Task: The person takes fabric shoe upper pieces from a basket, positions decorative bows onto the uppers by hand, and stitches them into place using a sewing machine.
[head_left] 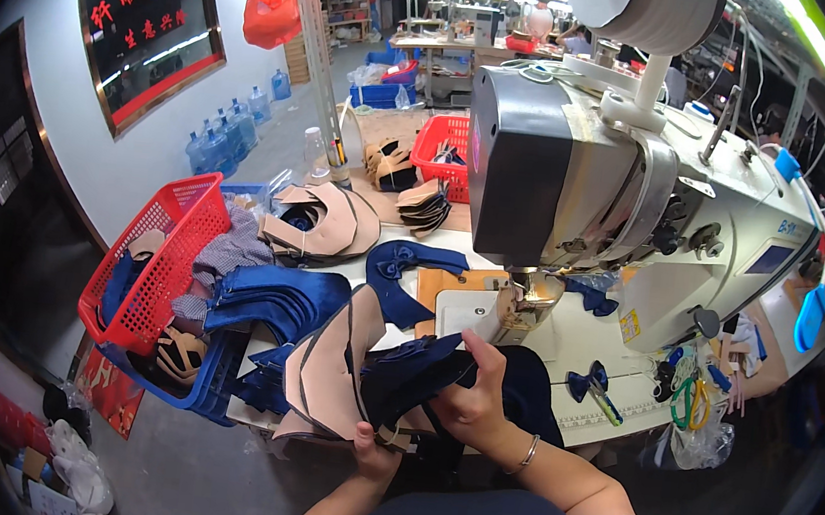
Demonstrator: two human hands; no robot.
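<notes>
My left hand (375,454) is closed on the lower edge of a stack of beige curved shoe-upper pieces (324,379) with dark edges, thumb on top and other fingers hidden. My right hand (476,395) pinches dark navy shoe-upper pieces (410,373) beside that stack, its thumb pointing up. Whether the beige and navy pieces are joined I cannot tell. Both hands are at the front edge of the sewing machine table (602,418). Just beyond them lies a single blue shoe-upper piece (395,276) with a bow, left of the machine's needle area.
A large sewing machine (632,180) stands at the right. Left are a red basket (156,261), a blue basket (192,395), and piled blue pieces (277,299). Bundled beige pieces (326,218) lie farther back. A blue bow (589,380) and yellow-handled scissors (692,403) lie right.
</notes>
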